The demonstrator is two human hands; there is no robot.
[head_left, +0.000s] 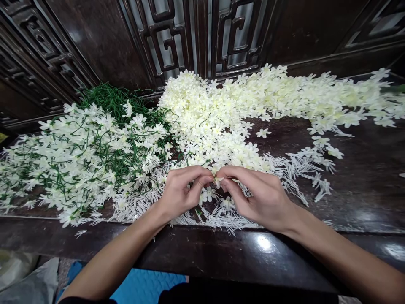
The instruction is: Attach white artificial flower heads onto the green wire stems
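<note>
My left hand (186,188) and my right hand (256,192) meet at the middle of the bench, fingertips pinched together. Between them is a small white artificial flower (218,181), gripped from both sides; the fingers partly cover it. Just beyond my hands lies a big heap of loose pale-yellow flower heads (209,122). To the left spreads a pile of white flowers on green stems (85,147), with a tangle of bare green stems (117,99) behind it. Thin white stamen-like sticks (228,217) are scattered under and around both hands.
A dark wooden bench (363,169) carries everything, its front edge just below my wrists. Carved lattice panels (202,38) rise along the back. More pale flower heads (316,97) stretch to the right. Below lie a blue quilted pad (148,285) and grey plastic bags (31,278).
</note>
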